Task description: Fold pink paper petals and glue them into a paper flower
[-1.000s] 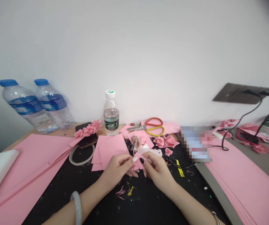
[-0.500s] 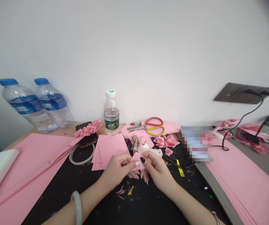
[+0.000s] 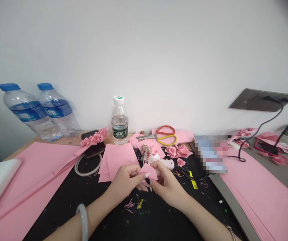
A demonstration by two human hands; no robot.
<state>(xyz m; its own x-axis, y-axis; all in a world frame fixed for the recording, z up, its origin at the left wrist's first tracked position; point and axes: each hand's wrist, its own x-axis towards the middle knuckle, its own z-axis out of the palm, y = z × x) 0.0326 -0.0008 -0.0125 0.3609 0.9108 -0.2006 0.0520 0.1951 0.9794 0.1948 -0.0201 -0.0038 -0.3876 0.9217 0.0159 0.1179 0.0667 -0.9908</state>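
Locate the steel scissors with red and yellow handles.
In the head view, the red-and-yellow-handled steel scissors lie toward the back, right of the small clear water bottle, just behind the pink paper roses.

A smooth, pale whitish-green jade bangle [image 3: 84,222] is circling the wrist behind the left hand [image 3: 125,180], whose thumbnail [image 3: 147,174] is showing glossy white polish. Beside that hand, the right hand [image 3: 170,187] is wearing near-black polish on its thumbnail [image 3: 148,181] and a thin silver bracelet [image 3: 231,233] at its wrist.

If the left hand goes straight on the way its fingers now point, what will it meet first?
Probably the pink paper piece at its fingertips, which it touches now. Just behind that is the right hand, though depth is hard to judge from this view.
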